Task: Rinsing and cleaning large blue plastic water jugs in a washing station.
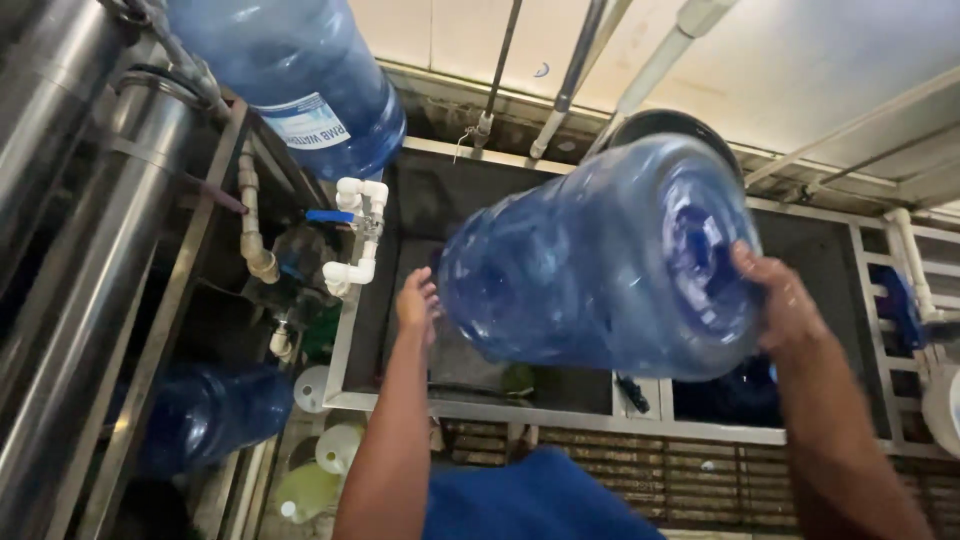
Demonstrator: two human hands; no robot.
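Observation:
I hold a large translucent blue water jug (600,265) on its side over a dark metal-framed sink basin (400,400). My left hand (417,303) presses against the jug's neck end on the left. At the right, my right hand (780,300) grips the jug's base, fingers spread on its bottom. The jug looks empty and slightly blurred from motion.
Another blue jug (300,80) stands at top left with a label. A third blue jug (215,410) lies low at left. White pipe fittings with a blue valve handle (355,235) sit beside the basin. Steel tanks (70,250) line the left; pipes (570,80) run overhead.

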